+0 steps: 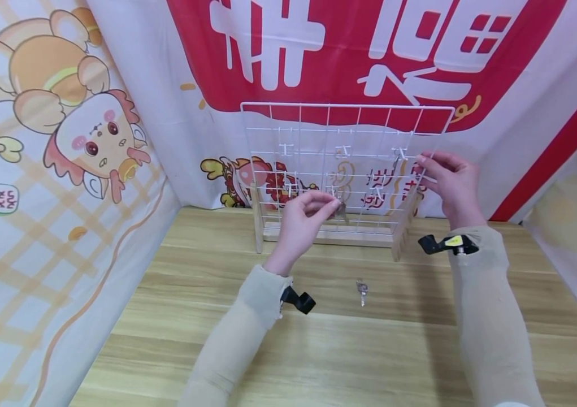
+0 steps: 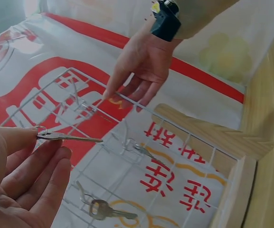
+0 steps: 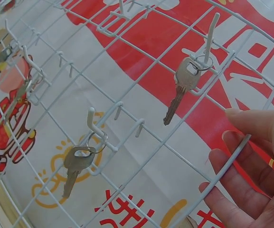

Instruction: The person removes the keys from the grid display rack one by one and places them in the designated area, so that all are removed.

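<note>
My left hand [image 1: 302, 221] [image 2: 30, 185] is in front of the lower middle of a white wire grid [image 1: 328, 152]. Its thumb and fingertips pinch a small ring with a silver key [image 2: 70, 137] that points sideways. My right hand [image 1: 453, 183] [image 2: 144, 66] [image 3: 250, 171] holds the grid's right edge, thumb on one side and fingers on the other. Beside it, a key [image 3: 186, 80] hangs by its ring from an upper hook. A second hung key [image 3: 77, 161] is lower down. Another key [image 1: 362, 291] lies on the wooden table [image 1: 339, 356].
Wooden feet [image 1: 257, 220] support the grid at both sides. More white hooks [image 1: 286, 150] are on it, and further keys [image 3: 19, 95] hang at its other side. Behind stands a red and white printed cloth [image 1: 329, 73]; a patterned cloth [image 1: 130, 249] covers the left side.
</note>
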The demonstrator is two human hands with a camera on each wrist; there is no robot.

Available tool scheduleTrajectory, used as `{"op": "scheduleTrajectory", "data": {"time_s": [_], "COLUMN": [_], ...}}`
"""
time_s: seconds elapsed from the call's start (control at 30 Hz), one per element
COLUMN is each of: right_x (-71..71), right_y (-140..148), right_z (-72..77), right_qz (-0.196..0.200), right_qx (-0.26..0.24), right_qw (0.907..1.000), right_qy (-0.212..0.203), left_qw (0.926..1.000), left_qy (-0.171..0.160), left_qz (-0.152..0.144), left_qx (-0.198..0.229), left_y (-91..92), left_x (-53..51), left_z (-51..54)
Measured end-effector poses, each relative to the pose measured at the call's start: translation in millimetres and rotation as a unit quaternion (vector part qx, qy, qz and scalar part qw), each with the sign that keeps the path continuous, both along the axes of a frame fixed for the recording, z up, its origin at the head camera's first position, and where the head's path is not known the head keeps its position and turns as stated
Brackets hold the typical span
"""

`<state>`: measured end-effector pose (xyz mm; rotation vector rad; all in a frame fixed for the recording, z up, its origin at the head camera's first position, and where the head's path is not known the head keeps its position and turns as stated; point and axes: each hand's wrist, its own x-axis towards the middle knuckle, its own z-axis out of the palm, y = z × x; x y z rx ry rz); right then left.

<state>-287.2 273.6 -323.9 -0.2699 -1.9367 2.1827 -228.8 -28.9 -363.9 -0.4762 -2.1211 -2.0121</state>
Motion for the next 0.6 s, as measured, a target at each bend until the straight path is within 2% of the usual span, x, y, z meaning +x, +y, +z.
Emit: {"op": "scheduleTrajectory", "data": {"time_s": [0.23, 0.47, 0.6], "right_x": [-0.3, 0.0, -0.3], "right_y": [-1, -1, -1], "right_z": [-1.2, -1.9, -1.6], "right_qz": [-0.006, -0.006, -0.006], "right_qx": [0.001, -0.001, -0.002], "right_qw": [1.0000, 1.0000, 1.0000], "right_qy": [-0.001, 0.001, 0.000], "left_qw": [0.9991, 0.9956, 0.9919], "left_qy": [-0.035, -0.084, -0.118], "left_qz": [-0.024, -0.039, -0.047], "left_qx": [0.003, 0.015, 0.007], "left_y": [-8.0, -12.6, -14.0], "left_x": [5.4, 10.8, 13.5], "left_z": [-37.0, -65.3, -80.8]}}
